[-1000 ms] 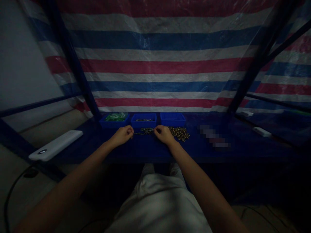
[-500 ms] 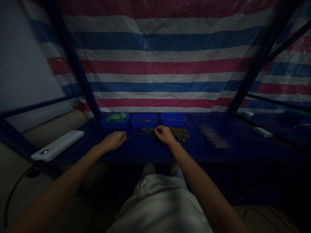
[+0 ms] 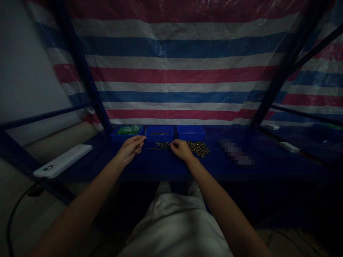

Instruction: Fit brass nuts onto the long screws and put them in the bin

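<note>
Light, stiff, slippery thin metal pins (image 3: 160, 145), heaped at frame centre before the middle blue bin (image 3: 159, 131): best pinched singly at mid-shaft; right hand (image 3: 181, 150) curled, fingertips pinching into the heap; left hand (image 3: 130, 148) raised, fingers loosely extended toward the bin, contents not discernible.

The scene is dim and underexposed. The striped tarp (image 3: 171, 71) at 12 o'clock catches the most light, with faint sheen. The counter (image 3: 166, 166) lies in deep shadow, its small parts hard to resolve. Corners darken, and frame poles bow outward from wide-angle distortion. A pixelated patch (image 3: 235, 151) sits at 3 o'clock.
</note>
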`<act>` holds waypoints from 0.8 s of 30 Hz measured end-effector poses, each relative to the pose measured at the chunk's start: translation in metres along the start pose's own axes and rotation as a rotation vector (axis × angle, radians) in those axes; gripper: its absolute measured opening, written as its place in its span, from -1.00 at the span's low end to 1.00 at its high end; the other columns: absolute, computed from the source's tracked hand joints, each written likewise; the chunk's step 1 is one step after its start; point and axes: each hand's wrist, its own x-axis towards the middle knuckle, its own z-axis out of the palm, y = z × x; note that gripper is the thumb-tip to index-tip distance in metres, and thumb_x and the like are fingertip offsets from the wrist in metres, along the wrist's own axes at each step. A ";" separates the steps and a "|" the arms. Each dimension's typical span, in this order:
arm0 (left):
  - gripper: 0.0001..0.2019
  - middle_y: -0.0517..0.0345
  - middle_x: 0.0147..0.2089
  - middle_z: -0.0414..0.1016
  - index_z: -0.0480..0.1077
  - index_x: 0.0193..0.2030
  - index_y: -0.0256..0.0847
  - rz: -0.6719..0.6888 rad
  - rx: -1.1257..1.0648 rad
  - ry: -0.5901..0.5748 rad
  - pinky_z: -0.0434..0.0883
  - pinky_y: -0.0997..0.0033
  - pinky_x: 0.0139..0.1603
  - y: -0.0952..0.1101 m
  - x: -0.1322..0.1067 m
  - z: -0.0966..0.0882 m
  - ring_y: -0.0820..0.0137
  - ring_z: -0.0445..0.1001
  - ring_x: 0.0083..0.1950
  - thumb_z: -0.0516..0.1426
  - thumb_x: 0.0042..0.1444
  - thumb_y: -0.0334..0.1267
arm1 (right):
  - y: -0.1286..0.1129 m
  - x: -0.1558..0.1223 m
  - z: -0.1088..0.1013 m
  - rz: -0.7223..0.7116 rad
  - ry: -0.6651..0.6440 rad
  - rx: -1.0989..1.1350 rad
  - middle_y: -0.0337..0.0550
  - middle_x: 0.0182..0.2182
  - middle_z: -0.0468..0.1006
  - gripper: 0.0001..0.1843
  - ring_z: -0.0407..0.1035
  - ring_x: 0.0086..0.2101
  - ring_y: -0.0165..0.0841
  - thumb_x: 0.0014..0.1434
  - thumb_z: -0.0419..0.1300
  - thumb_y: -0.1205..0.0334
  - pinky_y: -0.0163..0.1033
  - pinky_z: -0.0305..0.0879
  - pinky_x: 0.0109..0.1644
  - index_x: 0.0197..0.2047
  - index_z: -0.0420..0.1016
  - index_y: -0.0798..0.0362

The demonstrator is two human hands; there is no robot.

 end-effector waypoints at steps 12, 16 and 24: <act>-0.82 0.42 -0.66 0.10 0.28 -0.36 -0.26 0.073 -0.177 -0.002 -0.05 0.63 -0.71 -0.002 0.010 0.016 0.72 -0.02 -0.74 0.17 -0.05 -0.23 | -0.002 0.000 -0.001 0.008 0.007 0.016 -0.14 -0.47 0.49 -0.82 0.35 -0.43 -0.39 0.11 0.08 0.27 -0.33 0.17 -0.31 -0.46 0.43 0.10; -0.82 0.40 -0.67 0.15 0.28 -0.38 -0.27 0.005 -0.068 0.072 -0.08 0.63 -0.73 0.008 0.043 0.017 0.71 0.01 -0.75 0.17 -0.05 -0.24 | -0.002 0.000 -0.002 0.006 0.006 0.018 -0.16 -0.48 0.49 -0.82 0.34 -0.44 -0.41 0.11 0.07 0.28 -0.34 0.18 -0.31 -0.47 0.44 0.09; -0.73 0.16 -0.47 0.45 0.29 -0.23 -0.26 -0.135 0.307 -0.012 0.03 0.61 -0.72 0.011 0.062 0.004 0.60 0.22 -0.69 0.12 0.00 -0.12 | -0.001 0.000 -0.001 0.012 -0.005 0.019 -0.15 -0.46 0.50 -0.81 0.36 -0.42 -0.41 0.11 0.07 0.27 -0.35 0.19 -0.29 -0.46 0.45 0.09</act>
